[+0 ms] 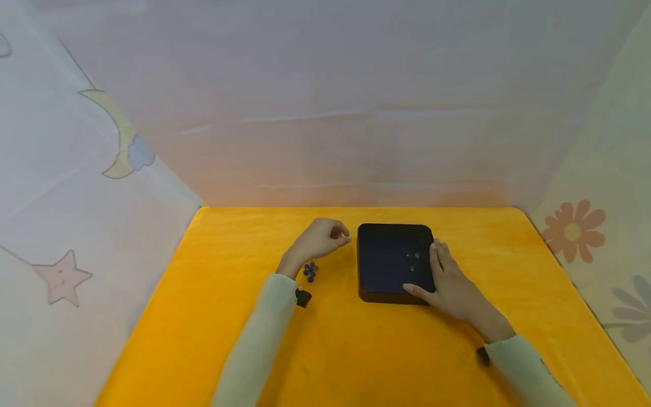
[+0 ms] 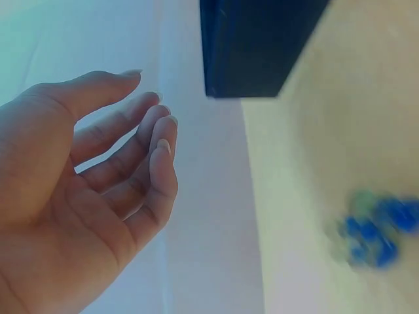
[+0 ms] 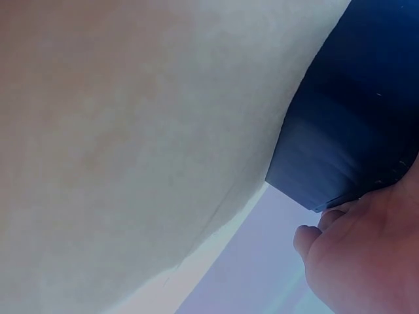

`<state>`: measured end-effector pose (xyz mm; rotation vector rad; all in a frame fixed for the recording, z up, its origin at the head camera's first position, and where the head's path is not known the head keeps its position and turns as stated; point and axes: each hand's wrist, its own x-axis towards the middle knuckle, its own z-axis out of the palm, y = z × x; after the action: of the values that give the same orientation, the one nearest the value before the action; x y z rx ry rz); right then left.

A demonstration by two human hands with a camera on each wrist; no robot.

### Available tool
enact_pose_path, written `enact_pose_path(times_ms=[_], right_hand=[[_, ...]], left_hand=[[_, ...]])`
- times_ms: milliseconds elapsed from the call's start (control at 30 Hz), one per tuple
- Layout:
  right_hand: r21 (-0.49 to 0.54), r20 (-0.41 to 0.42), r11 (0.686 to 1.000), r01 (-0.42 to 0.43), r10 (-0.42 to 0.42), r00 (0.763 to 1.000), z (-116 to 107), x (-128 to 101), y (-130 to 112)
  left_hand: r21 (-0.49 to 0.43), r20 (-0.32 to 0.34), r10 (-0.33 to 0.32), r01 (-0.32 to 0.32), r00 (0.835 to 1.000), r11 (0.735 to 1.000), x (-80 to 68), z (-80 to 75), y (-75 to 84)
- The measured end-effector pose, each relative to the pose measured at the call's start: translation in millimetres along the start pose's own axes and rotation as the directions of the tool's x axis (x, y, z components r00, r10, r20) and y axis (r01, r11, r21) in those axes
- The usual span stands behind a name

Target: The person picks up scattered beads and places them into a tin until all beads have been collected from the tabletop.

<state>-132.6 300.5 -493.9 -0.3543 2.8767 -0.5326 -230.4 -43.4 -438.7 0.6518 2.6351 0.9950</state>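
Observation:
A black square tray (image 1: 386,297) with low walls stands on the yellow cloth, several small glass marbles (image 1: 413,257) lying in its right part. My right hand (image 1: 455,291) holds the tray at its right side and front right corner. Its thumb reaches over the rim while the fingers lie along the outer wall. Left of the tray, my left hand (image 1: 322,240) hovers above the cloth. In the left wrist view its fingers (image 2: 163,170) bend loosely, with nothing visible in the palm. A cluster of blue and clear marbles (image 1: 310,271) sits beside the left wrist.
Yellow cloth (image 1: 346,356) covers the tabletop. A pale back wall (image 1: 356,141) rises behind the table, and printed side walls stand left and right. Dark wrist-camera pieces (image 1: 303,298) show at both sleeves.

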Motion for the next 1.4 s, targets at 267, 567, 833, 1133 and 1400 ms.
enact_pose_path(times_ms=[267,567,833,1133,1400], right_hand=[[0.023,0.014,1.0,-0.003,0.002,1.0,2,-4,-5],[0.008,-0.003,1.0,-0.001,0.001,1.0,-2,-4,-6],[0.022,0.009,1.0,-0.006,0.006,1.0,0,-6,-6],[0.042,0.006,0.999,-0.003,0.003,1.0,0,-3,-3],[0.03,0.009,0.999,-0.012,0.011,1.0,1,-1,-1]], left_hand=[[-0.03,-0.016,-0.094,0.093,0.995,0.995,-46.6,1.3,-41.7],[0.001,-0.017,-0.142,0.142,0.99,0.99,-84.9,5.6,-60.6],[0.138,-0.011,-0.165,0.165,0.986,0.977,-100.5,13.4,-59.7],[0.305,-0.016,-0.111,0.11,0.994,0.946,-106.0,24.3,-53.1],[0.367,-0.026,-0.093,0.096,0.995,0.925,-107.2,33.5,-59.3]])
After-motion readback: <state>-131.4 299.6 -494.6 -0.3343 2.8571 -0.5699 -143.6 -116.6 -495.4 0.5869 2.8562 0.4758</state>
